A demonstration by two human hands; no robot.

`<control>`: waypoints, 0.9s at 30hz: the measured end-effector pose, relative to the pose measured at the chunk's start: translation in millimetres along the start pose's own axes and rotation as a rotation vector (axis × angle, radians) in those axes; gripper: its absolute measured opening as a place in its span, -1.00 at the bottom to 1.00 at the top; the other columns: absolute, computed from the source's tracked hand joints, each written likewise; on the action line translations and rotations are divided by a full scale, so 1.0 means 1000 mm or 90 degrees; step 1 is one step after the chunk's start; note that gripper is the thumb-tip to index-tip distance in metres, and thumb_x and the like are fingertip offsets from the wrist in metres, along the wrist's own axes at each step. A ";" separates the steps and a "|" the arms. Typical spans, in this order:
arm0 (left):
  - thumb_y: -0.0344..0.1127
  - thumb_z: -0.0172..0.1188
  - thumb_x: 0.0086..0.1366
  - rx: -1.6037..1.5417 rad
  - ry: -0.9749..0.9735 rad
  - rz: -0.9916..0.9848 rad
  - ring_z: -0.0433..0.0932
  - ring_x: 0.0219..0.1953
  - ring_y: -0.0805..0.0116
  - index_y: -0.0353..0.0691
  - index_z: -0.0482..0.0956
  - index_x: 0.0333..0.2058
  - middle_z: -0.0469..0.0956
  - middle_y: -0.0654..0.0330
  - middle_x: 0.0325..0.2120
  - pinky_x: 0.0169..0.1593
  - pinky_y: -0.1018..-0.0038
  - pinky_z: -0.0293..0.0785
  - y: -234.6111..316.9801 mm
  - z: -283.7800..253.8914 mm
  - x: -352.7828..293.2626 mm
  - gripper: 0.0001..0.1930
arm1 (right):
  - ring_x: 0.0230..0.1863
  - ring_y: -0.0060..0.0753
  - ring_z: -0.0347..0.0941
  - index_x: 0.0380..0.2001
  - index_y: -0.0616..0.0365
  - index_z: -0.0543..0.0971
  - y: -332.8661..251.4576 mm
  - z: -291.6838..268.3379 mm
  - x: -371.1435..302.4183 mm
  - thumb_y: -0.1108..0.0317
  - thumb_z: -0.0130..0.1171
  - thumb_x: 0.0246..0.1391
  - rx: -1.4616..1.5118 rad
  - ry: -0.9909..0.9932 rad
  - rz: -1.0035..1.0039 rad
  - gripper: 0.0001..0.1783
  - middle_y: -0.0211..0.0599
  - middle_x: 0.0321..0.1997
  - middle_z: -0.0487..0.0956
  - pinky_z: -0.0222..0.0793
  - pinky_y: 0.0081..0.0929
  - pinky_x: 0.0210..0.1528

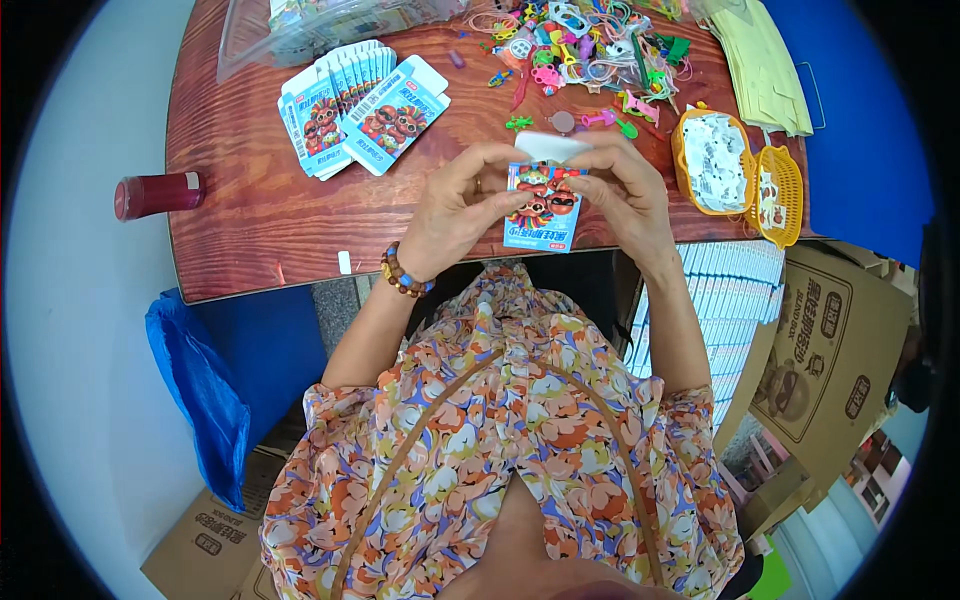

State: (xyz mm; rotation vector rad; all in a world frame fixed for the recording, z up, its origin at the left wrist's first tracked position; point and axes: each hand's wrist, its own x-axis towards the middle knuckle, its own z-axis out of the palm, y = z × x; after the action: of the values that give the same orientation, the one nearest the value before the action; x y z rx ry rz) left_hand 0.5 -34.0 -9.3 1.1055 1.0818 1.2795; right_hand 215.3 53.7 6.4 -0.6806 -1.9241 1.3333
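Observation:
Between my two hands, just over the near edge of the table, is a small blue carton [540, 215] with colourful cartoon figures; its white top flap stands raised at the far end. My left hand [468, 200] grips the carton's left side with thumb and fingers, a beaded bracelet on that wrist. On the other side, my right hand [622, 195] has its thumb on the front near the top and its fingers behind. Whatever may be inside the carton is hidden. A fanned stack of flat blue cartons [395, 115] lies to the far left of my hands.
Small plastic toys [590, 60] lie heaped at the back. A yellow basket [684, 160] with white packets stands at right, beside yellow sheets [765, 70]. A clear plastic bin [235, 45] is at back left, a red jar [160, 195] at the left edge. Cardboard boxes [830, 350] stand below right.

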 end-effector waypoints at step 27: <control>-0.46 0.35 0.21 0.076 0.019 0.015 0.61 -0.33 0.49 -0.23 0.36 0.02 0.61 0.14 -0.24 -0.30 0.53 0.54 -0.003 0.010 -0.008 -0.56 | -0.15 -0.58 0.61 -0.02 0.26 0.65 -0.011 -0.020 0.014 0.52 0.20 0.19 0.144 -0.141 0.276 -0.71 -0.27 -0.13 0.71 0.54 -0.60 -0.08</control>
State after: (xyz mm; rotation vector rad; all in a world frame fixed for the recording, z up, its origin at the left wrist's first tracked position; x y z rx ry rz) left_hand 10.9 -42.1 -10.8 1.1955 1.1829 1.2661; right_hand 221.5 72.3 25.1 -0.8993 -1.8132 1.9320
